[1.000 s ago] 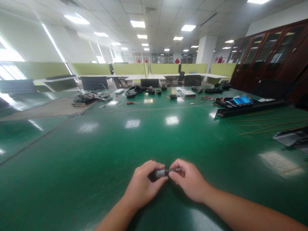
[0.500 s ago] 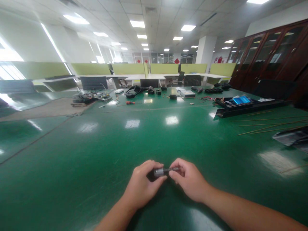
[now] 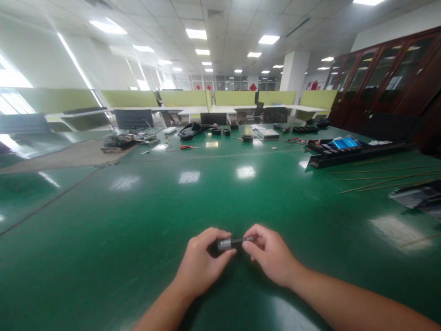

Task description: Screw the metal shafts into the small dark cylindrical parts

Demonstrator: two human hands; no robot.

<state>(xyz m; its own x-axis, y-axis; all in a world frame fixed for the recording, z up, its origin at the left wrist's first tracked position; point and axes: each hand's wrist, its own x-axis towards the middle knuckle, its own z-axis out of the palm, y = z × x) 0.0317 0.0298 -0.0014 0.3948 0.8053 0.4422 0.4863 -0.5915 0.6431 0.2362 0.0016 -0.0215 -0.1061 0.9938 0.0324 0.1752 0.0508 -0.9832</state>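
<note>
Low in the middle of the head view, both hands are on a small silver cylinder with a dark shaft [image 3: 224, 244]; its exact kind is too small to tell. My left hand [image 3: 203, 259] is curled around the cylinder's wide end, thumb below and fingers above. At the other end, my right hand [image 3: 268, 253] pinches the thin shaft between thumb and fingertips. A stretch of dark shaft shows between the two hands. The piece lies roughly level, just over the green tabletop [image 3: 155, 202]. Part of its left end is hidden by my left hand.
Far back on the table lie an orange screwdriver [image 3: 186, 147], a black headset-like item [image 3: 190, 131], a white box [image 3: 268, 133] and a heap of parts [image 3: 127, 139]. A long black channel [image 3: 361, 154] and thin rods [image 3: 386, 178] lie to the right.
My left hand and the silver cylinder have shifted slightly left and up. More of the dark shaft shows between the cylinder and my right fingers. My right hand stays nearly in place.
</note>
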